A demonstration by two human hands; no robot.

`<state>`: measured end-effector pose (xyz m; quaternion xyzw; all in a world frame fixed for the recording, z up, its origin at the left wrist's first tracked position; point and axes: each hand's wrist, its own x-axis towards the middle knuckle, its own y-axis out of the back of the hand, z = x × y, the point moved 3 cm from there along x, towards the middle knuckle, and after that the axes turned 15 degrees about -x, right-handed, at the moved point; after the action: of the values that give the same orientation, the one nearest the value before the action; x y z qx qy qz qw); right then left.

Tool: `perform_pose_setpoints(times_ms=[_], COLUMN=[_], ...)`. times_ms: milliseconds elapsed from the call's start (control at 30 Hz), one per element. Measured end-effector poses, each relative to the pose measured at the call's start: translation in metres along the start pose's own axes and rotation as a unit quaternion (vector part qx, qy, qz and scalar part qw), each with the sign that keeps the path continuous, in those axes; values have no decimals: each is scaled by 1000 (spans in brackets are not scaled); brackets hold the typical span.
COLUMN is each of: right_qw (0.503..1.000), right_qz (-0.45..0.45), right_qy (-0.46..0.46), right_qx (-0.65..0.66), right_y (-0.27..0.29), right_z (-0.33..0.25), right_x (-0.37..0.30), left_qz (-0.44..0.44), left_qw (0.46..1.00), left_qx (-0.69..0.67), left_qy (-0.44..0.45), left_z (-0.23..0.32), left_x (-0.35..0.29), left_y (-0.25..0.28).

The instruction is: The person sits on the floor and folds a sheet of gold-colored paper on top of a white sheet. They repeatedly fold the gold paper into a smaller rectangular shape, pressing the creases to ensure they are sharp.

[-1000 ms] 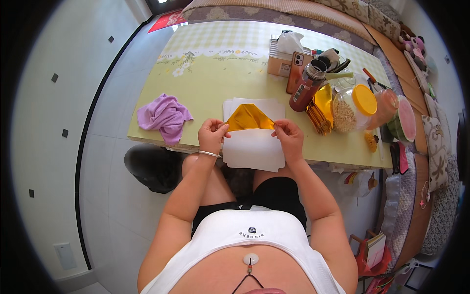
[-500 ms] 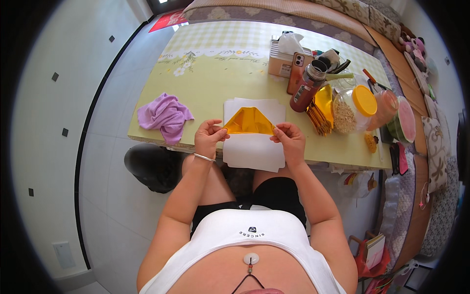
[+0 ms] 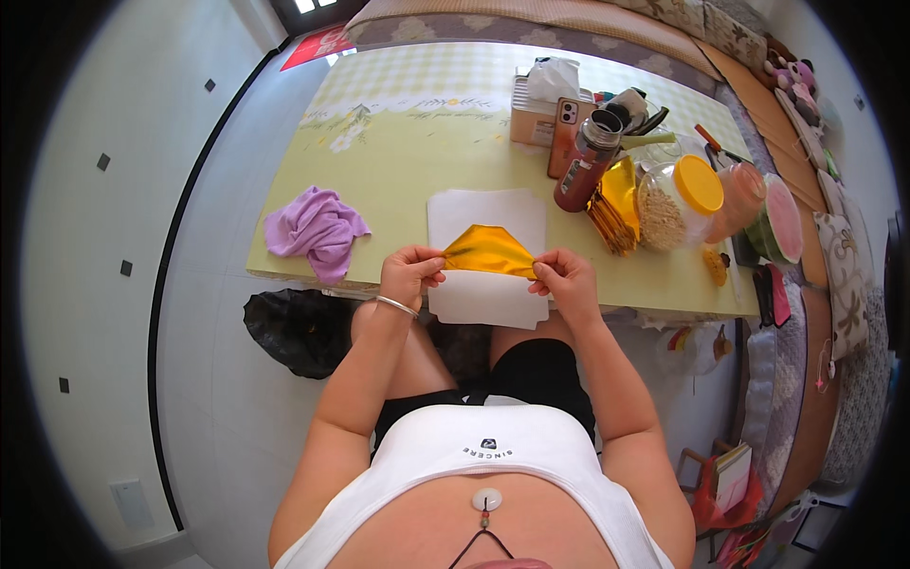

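A folded piece of gold foil paper (image 3: 489,250) is stretched between my two hands, wide along its near edge and narrower at the far side. My left hand (image 3: 413,275) pinches its left corner; a silver bangle sits on that wrist. The right corner is pinched between thumb and finger of my right hand (image 3: 567,283). Beneath the foil lies a white board or card (image 3: 488,302), partly over the table's near edge. Right of it, a stack of gold foil pieces (image 3: 614,211) rests beside a dark red flask (image 3: 588,163).
A purple cloth (image 3: 318,232) lies at the table's left. On the right of the table (image 3: 398,180) stand a tissue box (image 3: 533,116), a phone (image 3: 565,137), a yellow-lidded jar (image 3: 664,211) and a cut watermelon (image 3: 779,220). A black bag (image 3: 296,332) is below the left edge.
The gold foil has come slightly nearer to me and its shape has tilted and flattened. Both hands keep their pinch on its corners. The view has shifted a little.
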<state>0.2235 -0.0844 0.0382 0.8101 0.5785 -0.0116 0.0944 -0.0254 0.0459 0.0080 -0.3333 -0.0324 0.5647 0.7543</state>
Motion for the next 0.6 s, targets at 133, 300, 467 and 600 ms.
perform_pose_setpoints(times_ms=[133, 300, 467, 600], right_qw=[999, 998, 990, 962], right_qz=[-6, 51, 133, 244], right_qy=[3, 2, 51, 90], right_qx=[47, 26, 11, 84], right_y=[17, 53, 87, 107], right_z=[-4, 12, 4, 4], right_x=[-19, -37, -38, -26], left_qz=[-24, -76, -213, -241], left_qw=[997, 989, 951, 944], left_qx=[-36, 50, 174, 52], left_qy=[67, 118, 139, 220], left_z=[-13, -28, -34, -44], left_x=[3, -9, -13, -5], left_y=[-12, -47, -85, -110])
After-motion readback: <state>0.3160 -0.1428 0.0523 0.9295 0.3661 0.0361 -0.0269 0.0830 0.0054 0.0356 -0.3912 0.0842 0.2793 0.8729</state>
